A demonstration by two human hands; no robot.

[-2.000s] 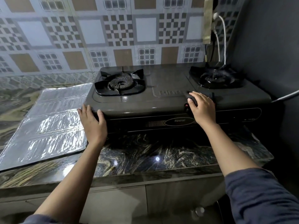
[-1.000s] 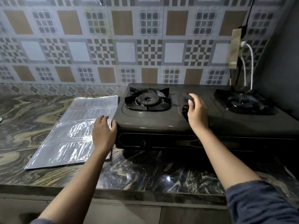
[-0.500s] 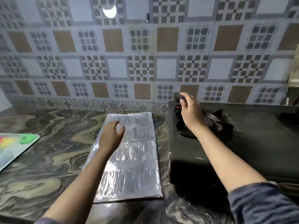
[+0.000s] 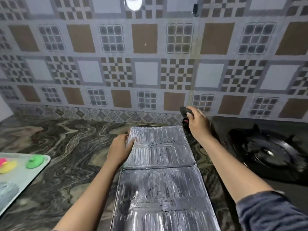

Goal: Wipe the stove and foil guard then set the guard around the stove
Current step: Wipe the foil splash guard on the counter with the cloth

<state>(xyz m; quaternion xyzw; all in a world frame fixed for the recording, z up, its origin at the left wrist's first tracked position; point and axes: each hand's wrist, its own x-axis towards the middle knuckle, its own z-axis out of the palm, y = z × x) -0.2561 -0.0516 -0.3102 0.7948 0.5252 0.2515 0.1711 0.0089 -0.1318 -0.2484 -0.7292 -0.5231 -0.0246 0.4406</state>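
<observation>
The silver foil guard [image 4: 160,172] lies flat on the marbled counter, folded in panels, with dark specks on it. My left hand [image 4: 120,150] grips its far left edge, fingers curled around the foil. My right hand [image 4: 196,122] hovers over the guard's far right corner, shut on a dark cloth with a red spot [image 4: 185,114]. The black gas stove [image 4: 266,152] sits to the right, one burner in view, its right part cut off by the frame.
A pale tray [image 4: 20,179] at the left edge holds green, yellow and pink round items and a grey one. The patterned tile wall [image 4: 146,72] rises straight behind the counter [image 4: 66,147]. My right forearm crosses between guard and stove.
My view has swung left from the stove to the foil guard. My left hand left the stove's front corner and took the guard's edge. My right hand carried the cloth leftward off the stove.
</observation>
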